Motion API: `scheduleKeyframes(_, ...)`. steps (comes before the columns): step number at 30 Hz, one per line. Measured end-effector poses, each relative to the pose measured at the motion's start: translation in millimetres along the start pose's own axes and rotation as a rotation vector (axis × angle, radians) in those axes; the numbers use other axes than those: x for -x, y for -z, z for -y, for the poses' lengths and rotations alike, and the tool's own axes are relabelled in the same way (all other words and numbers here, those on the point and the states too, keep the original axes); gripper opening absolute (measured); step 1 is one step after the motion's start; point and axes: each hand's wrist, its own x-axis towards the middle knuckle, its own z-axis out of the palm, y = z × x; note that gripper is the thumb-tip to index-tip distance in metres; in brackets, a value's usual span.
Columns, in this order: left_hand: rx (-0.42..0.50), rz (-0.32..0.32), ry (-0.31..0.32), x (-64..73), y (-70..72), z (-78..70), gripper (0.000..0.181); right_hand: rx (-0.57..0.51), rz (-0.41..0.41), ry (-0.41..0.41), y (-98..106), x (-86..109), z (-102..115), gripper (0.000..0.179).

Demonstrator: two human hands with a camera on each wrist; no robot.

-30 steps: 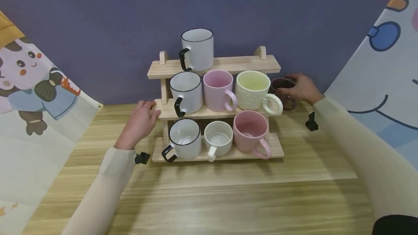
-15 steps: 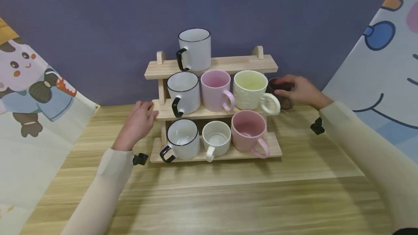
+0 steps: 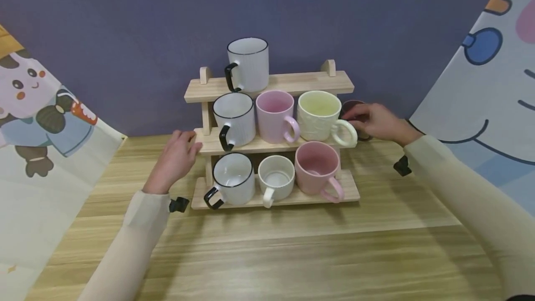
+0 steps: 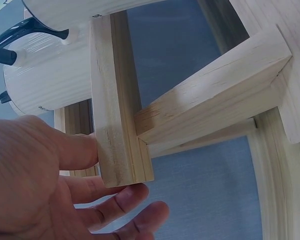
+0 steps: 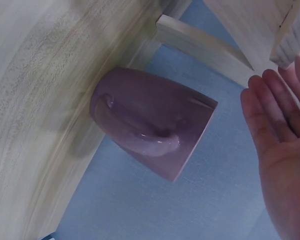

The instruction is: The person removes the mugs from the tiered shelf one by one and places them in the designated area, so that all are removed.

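A wooden three-tier shelf [image 3: 271, 201] carries several mugs and stands against the dark backdrop. My left hand [image 3: 173, 160] holds the left end of its middle board [image 4: 121, 155], thumb on one side and fingers on the other. At the opposite end my right hand [image 3: 378, 123] reaches in, its fairly straight fingers close to the board's end [image 5: 289, 47]; whether they touch it is hard to tell. Beneath that hand a dark purplish mug [image 5: 145, 117] stands upright on the table, apart from the fingers. In the head view it is mostly hidden.
On the top tier stands a white black-rimmed mug [image 3: 251, 68]. The middle tier bears another white mug [image 3: 238, 124], a lilac mug [image 3: 273, 122] and a pale yellow mug [image 3: 317, 122]. Below are a white mug [image 3: 238, 185], a small cream cup [image 3: 277, 182] and a pink mug [image 3: 315, 175].
My right hand has shifted left from over the dark mug toward the right end of the shelf. The left hand keeps its hold on the board. The mugs stay in place.
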Motion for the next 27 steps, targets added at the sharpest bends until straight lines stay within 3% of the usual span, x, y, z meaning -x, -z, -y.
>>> scheduleKeyframes(12,0.009,0.027,0.007,-0.5,4.2,1.3,0.051,-0.002,-0.002,-0.08,-4,0.5,2,0.012)
scheduleKeyframes(15,0.014,0.004,-0.003,-2.8,9.9,-0.4,0.051,0.007,0.006,-0.104,-4,0.6,4,0.012)
scheduleKeyframes(18,0.023,-0.069,-0.019,-7.6,23.0,-7.4,0.051,0.009,0.01,-0.105,-5,-0.1,6,0.012)
scheduleKeyframes(22,0.048,-0.16,-0.05,-18.1,50.6,-29.4,0.052,0.012,0.014,-0.093,-4,-0.8,8,0.014)
scheduleKeyframes(27,0.072,-0.155,-0.123,-35.1,82.6,-64.5,0.058,0.002,0.028,-0.092,-1,-1.7,5,0.012)
